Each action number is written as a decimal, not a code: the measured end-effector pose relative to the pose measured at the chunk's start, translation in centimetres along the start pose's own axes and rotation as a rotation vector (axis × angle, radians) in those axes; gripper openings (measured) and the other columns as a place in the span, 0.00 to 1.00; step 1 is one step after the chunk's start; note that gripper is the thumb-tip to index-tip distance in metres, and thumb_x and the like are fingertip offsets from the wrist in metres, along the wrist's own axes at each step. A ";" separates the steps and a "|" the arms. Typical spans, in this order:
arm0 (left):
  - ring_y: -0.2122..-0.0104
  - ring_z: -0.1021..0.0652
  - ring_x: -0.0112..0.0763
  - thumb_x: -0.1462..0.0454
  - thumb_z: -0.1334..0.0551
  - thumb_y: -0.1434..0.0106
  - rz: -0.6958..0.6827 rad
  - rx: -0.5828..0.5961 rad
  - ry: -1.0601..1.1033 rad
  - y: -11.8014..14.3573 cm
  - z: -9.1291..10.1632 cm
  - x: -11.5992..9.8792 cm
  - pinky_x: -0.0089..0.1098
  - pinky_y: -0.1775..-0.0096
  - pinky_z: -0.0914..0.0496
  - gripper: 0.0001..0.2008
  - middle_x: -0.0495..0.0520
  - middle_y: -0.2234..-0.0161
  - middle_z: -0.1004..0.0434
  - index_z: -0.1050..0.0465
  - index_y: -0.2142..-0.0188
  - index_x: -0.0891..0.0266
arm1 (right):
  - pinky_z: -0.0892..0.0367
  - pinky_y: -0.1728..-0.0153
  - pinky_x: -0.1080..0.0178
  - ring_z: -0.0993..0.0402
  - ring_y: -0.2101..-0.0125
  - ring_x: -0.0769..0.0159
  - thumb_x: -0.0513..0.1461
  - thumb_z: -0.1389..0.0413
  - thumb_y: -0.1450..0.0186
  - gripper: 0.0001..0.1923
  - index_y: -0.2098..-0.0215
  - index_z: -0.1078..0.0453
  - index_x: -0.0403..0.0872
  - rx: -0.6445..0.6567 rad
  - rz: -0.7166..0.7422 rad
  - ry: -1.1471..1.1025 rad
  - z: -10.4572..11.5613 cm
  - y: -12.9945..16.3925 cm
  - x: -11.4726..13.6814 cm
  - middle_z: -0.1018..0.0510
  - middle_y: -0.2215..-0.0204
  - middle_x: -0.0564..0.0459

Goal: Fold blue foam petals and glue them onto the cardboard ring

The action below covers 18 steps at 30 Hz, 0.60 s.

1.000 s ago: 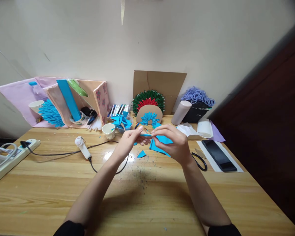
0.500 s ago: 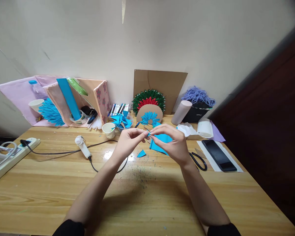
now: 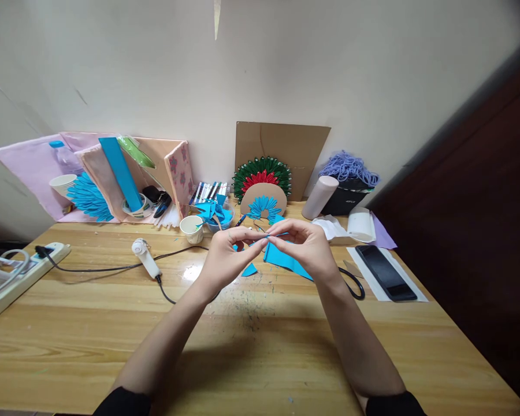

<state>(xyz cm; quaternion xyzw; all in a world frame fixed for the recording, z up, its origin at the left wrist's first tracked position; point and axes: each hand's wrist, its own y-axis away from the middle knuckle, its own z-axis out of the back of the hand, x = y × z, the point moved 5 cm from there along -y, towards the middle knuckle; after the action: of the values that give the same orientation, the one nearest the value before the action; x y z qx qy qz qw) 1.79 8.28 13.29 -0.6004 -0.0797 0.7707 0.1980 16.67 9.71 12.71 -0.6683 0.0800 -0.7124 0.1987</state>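
Wooden tabletop (image 3: 242, 370), pale wall (image 3: 156, 75) behind. Left hand (image 3: 225, 254), right hand (image 3: 312, 248): both pinching one small blue piece (image 3: 267, 236), mostly hidden, above the tabletop; presumably fingertip-held because it is so slight. Blue sheet (image 3: 283, 260): beneath the right hand, probably for easy reach. Cardboard disc with blue petals (image 3: 250, 199): far, upright before a red-and-green flower (image 3: 283, 170), seemingly propped clear of the hands.

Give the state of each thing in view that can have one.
left hand: pinching small blue piece
right hand: pinching the same piece
small blue piece: held between both hands
blue sheet: partly hidden by right hand
paper cup: upright, open-topped
clear bowl: holding blue scraps
phone: lying flat, screen dark
white corded tool: lying down; on/off unclear
black plug: in the power strip
clear bottle: blue cap on
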 end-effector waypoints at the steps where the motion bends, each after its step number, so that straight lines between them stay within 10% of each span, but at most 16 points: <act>1: 0.73 0.27 0.27 0.62 0.38 0.42 -0.025 -0.008 -0.027 0.1 0.0 -0.2 0.28 0.73 0.36 0.07 0.52 0.71 0.21 0.22 0.67 0.61 | 0.27 0.64 0.60 0.25 0.67 0.65 0.37 0.38 0.47 0.03 0.73 0.27 0.47 0.006 -0.001 -0.010 0.0 0.0 0.0 0.22 0.71 0.52; 18: 0.75 0.30 0.25 0.68 0.39 0.45 -0.275 -0.119 -0.346 0.7 0.0 -1.7 0.27 0.72 0.36 0.03 0.49 0.76 0.27 0.28 0.73 0.63 | 0.30 0.70 0.64 0.28 0.74 0.69 0.34 0.40 0.45 0.04 0.73 0.31 0.46 -0.030 0.129 0.202 -0.6 0.9 1.6 0.26 0.75 0.55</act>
<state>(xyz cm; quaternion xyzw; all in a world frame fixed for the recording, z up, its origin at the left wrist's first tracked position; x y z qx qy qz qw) 1.98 6.95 14.58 -0.4535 -0.2388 0.8219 0.2488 16.19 8.18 13.80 -0.5894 0.1531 -0.7606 0.2249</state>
